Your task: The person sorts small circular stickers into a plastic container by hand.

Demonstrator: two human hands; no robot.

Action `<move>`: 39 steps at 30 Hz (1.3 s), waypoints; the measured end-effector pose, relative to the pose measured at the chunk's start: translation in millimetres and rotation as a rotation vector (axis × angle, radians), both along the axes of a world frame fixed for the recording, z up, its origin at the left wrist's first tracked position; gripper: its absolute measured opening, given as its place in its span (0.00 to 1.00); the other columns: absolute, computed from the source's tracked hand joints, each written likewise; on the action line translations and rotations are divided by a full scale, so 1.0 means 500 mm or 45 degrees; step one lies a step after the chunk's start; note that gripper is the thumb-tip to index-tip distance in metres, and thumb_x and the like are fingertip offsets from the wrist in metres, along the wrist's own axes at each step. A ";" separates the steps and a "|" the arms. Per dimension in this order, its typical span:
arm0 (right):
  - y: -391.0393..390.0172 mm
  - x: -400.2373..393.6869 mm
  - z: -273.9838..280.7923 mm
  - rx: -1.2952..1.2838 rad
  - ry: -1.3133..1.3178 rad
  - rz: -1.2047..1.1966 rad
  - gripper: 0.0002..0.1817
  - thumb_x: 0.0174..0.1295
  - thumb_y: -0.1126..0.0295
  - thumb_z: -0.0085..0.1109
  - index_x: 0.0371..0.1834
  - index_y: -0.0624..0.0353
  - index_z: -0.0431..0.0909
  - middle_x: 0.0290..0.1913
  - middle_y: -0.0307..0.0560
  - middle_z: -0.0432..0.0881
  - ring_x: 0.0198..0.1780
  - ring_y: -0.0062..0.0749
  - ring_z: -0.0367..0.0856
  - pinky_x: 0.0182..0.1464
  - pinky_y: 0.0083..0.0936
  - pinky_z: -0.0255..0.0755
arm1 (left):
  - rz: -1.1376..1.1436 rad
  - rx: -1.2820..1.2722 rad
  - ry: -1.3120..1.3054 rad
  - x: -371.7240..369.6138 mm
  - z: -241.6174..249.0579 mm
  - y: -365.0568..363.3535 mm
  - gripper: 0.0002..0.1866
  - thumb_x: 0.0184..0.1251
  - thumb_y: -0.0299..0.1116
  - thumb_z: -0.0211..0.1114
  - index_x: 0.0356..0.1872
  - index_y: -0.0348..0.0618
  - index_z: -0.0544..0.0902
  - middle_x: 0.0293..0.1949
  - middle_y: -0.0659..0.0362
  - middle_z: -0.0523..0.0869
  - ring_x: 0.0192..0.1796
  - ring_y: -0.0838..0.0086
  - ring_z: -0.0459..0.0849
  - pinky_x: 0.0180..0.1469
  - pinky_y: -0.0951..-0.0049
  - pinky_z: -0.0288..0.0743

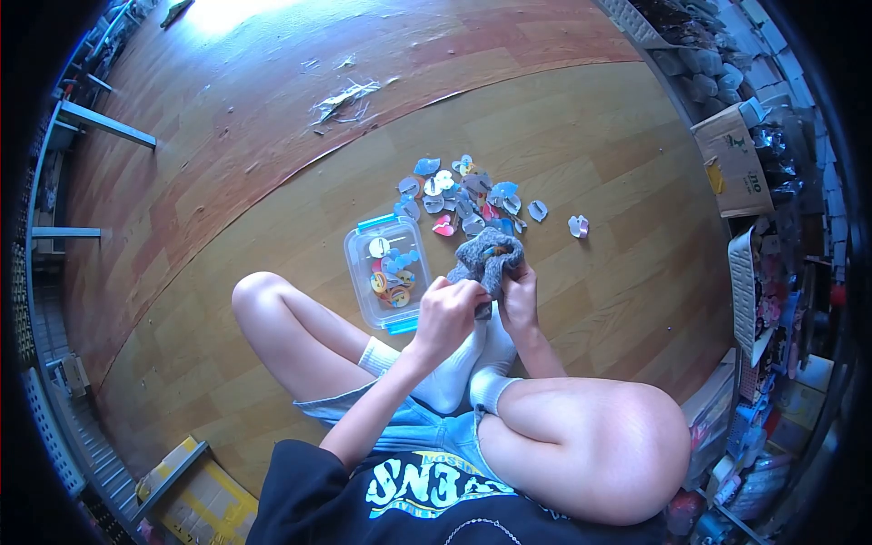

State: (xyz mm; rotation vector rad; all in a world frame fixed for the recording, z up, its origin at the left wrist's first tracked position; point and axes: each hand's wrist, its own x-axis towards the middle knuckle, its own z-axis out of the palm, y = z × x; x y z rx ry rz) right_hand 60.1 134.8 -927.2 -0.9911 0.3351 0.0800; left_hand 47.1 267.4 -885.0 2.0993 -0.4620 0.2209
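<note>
My left hand pinches the lower left side of a grey knitted fabric piece, perhaps a sock. Opposite it, my right hand grips the right edge of the same fabric. A small patch of orange and teal shows in the folds at its top; what that is I cannot make out. Just left of my hands sits a clear plastic box with blue clips, holding several colourful flat cut-outs. Beyond the fabric lies a loose pile of similar cut-outs, many with pale grey backs.
A lone cut-out lies right of the pile. Farther off are pale scraps on the wood-patterned floor. Crowded shelves and a cardboard box line the right side. Metal racks stand at left. My crossed legs frame the near area.
</note>
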 end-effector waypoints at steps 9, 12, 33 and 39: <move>-0.001 -0.008 0.011 0.215 0.025 -0.052 0.09 0.60 0.79 0.52 0.42 0.62 0.78 0.37 0.40 0.81 0.34 0.20 0.80 0.38 0.19 0.75 | -0.098 0.109 0.111 0.018 -0.007 0.014 0.07 0.60 0.31 0.62 0.25 0.40 0.76 0.21 0.57 0.76 0.25 0.67 0.74 0.38 0.69 0.65; -0.009 -0.010 0.005 0.126 0.056 0.061 0.09 0.59 0.79 0.52 0.43 0.63 0.78 0.37 0.41 0.82 0.34 0.22 0.81 0.38 0.20 0.76 | 0.093 -0.113 0.263 0.022 0.007 0.018 0.07 0.59 0.30 0.62 0.26 0.39 0.77 0.21 0.57 0.75 0.24 0.68 0.74 0.35 0.70 0.65; -0.001 -0.012 0.057 -0.522 -0.011 0.259 0.12 0.52 0.82 0.62 0.41 0.66 0.79 0.35 0.41 0.83 0.36 0.19 0.79 0.42 0.19 0.75 | -0.096 -1.682 1.387 0.008 -0.010 0.080 0.20 0.67 0.34 0.56 0.56 0.34 0.72 0.51 0.54 0.79 0.52 0.73 0.79 0.57 0.70 0.71; -0.008 -0.005 0.037 -0.369 -0.071 0.441 0.17 0.51 0.78 0.65 0.46 0.64 0.77 0.41 0.41 0.82 0.41 0.19 0.78 0.47 0.20 0.74 | 0.227 -1.446 1.236 0.016 -0.032 0.094 0.12 0.61 0.27 0.64 0.45 0.37 0.76 0.41 0.55 0.83 0.41 0.74 0.84 0.45 0.75 0.78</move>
